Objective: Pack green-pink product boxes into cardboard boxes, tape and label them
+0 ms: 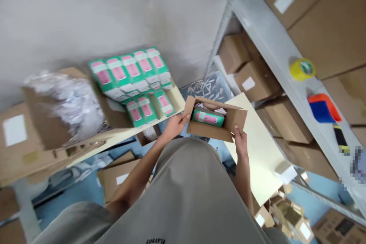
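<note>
Between my hands is a small open cardboard box [211, 131], its end flaps raised. Inside it lies a green and pink product box [208, 117] with crumpled packing paper [220, 111] beside it. My left hand [175, 126] grips the box's left flap and corner. On the other side, my right hand [240, 140] has its fingers closed on the right end flap. Several more green and pink boxes [133, 69] stand in rows on the pale table [178, 99] to the left; a few [164, 103] lie nearer its front edge.
A large carton [42, 122] stuffed with clear plastic wrap [77, 103] stands on the left. At right, a metal shelf [274, 34] bears cartons, yellow tape [302, 69], a blue and orange tape dispenser [323, 108] and a cutter [341, 139]. A pale board [257, 160] lies below.
</note>
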`<state>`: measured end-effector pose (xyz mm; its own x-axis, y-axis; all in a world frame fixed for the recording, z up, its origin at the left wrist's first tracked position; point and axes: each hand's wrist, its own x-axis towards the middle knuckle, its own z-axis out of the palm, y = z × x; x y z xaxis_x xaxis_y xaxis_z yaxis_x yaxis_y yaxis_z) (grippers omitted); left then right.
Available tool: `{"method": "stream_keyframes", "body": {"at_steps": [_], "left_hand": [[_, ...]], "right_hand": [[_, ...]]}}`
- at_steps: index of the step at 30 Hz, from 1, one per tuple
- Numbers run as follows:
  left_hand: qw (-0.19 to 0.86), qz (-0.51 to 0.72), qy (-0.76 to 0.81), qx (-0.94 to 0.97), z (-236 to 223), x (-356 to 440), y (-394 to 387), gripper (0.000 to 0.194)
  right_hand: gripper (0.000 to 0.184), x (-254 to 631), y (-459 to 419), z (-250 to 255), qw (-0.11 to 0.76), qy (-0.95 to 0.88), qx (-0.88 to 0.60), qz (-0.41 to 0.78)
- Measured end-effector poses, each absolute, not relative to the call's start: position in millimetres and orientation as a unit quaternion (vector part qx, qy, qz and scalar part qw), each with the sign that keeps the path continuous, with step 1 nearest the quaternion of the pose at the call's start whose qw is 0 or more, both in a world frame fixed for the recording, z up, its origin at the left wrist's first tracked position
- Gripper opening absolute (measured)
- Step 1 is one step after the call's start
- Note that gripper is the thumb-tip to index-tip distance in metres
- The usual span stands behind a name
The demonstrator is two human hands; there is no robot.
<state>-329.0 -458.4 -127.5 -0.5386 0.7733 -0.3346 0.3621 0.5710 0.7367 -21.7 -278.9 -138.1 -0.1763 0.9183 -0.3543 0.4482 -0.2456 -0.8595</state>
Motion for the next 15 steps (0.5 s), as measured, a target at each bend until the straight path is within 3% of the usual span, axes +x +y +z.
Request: {"method": "stream_keyframes", "body": {"at_steps": [8,15], "left_hand": [[0.225,0.310,0.913,0.143,-103.6,-430.6,-627.3,0.051],[0.231,0.266,0.931,0.090,-84.6,-456.5,-672.2,0.039]], "right_hand": [[0.076,-231.0,-321.9,-154.2,0.095,-0.724,-0.424,0.536],[0.070,-333.0,-359.2,-170.7,0.058,-0.753,-0.374,0.539]]}}
